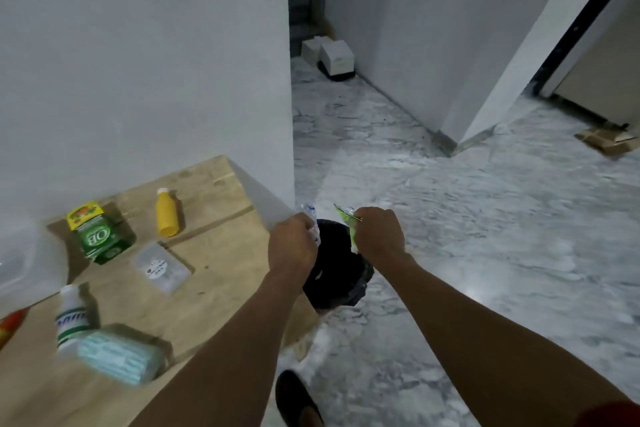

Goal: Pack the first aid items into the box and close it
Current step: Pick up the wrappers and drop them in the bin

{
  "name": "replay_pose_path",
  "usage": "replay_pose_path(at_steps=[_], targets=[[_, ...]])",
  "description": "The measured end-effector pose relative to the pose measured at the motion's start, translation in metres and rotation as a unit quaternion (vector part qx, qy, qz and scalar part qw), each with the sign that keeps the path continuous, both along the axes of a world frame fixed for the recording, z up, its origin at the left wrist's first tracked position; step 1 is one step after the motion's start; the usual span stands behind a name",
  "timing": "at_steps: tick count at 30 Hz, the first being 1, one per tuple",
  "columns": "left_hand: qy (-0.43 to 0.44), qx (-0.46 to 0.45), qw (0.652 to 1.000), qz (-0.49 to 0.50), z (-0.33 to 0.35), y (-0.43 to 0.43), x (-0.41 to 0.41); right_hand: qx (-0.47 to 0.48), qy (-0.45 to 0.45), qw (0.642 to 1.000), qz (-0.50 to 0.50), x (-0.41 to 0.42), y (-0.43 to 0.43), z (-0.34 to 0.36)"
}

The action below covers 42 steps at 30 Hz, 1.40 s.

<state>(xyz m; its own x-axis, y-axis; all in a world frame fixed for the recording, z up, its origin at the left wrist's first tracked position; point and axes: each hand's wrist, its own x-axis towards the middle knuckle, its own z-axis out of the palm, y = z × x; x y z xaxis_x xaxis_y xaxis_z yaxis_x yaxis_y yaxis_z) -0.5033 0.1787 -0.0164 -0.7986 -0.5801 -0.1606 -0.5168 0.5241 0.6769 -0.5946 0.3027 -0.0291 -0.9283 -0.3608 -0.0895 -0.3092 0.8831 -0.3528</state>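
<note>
Fingers: left hand pinches clear wrapper, right hand pinches green wrapper, both over black-lined bin | wooden table: two bottles, yellow, white; one green box; one mask pack | marble floor, white walls

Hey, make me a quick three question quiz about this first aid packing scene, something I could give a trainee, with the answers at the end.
1. True or false: both hands are over the wooden table.
2. Which item stands farthest back on the table? A) yellow bottle B) face mask pack C) white bottle
3. What does the right hand hold?

Key:
1. False. The left hand and the right hand are past the table's edge, above a black-lined bin.
2. A.
3. A green wrapper; the left hand grips a clear one.
</note>
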Motion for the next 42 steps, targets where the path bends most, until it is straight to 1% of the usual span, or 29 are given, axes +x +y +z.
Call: replay_pose_path(at_steps=[2, 6, 8, 11, 14, 20, 23, 26, 34, 38, 42], targets=[[-0.022, 0.021, 1.000, -0.002, -0.020, -0.006, -0.021, 0.009, -0.015, 1.000, -0.005, -0.012, -0.003, -0.015], [-0.077, 0.003, 0.996, -0.041, -0.052, -0.014, -0.051, 0.037, -0.066, 0.997, -0.003, -0.032, -0.010, -0.043], [-0.102, 0.008, 0.994, -0.039, -0.069, -0.016, -0.064, 0.053, -0.083, 0.995, 0.001, -0.043, -0.012, -0.057], [-0.138, 0.037, 0.990, -0.014, -0.098, -0.017, -0.084, 0.073, -0.122, 0.990, 0.003, -0.063, -0.015, -0.085], [-0.172, 0.072, 0.982, 0.024, -0.118, -0.014, -0.094, 0.067, -0.158, 0.985, -0.019, -0.077, -0.017, -0.106], [-0.236, 0.086, 0.966, 0.063, -0.202, -0.011, -0.142, 0.113, -0.184, 0.976, 0.033, -0.127, -0.026, -0.197], [-0.243, 0.099, 0.961, 0.089, -0.244, -0.017, -0.157, 0.130, -0.193, 0.971, 0.058, -0.146, -0.028, -0.243], [-0.264, 0.085, 0.957, 0.083, -0.281, -0.024, -0.172, 0.132, -0.204, 0.967, 0.074, -0.159, -0.031, -0.285], [-0.305, 0.053, 0.951, 0.005, -0.365, -0.031, -0.186, 0.108, -0.257, 0.956, 0.096, -0.178, -0.035, -0.377], [-0.311, 0.022, 0.950, -0.010, -0.387, -0.028, -0.183, 0.135, -0.299, 0.939, 0.103, -0.175, -0.029, -0.396], [-0.289, -0.043, 0.956, -0.033, -0.388, -0.021, -0.177, 0.140, -0.307, 0.937, 0.092, -0.168, -0.023, -0.391]])
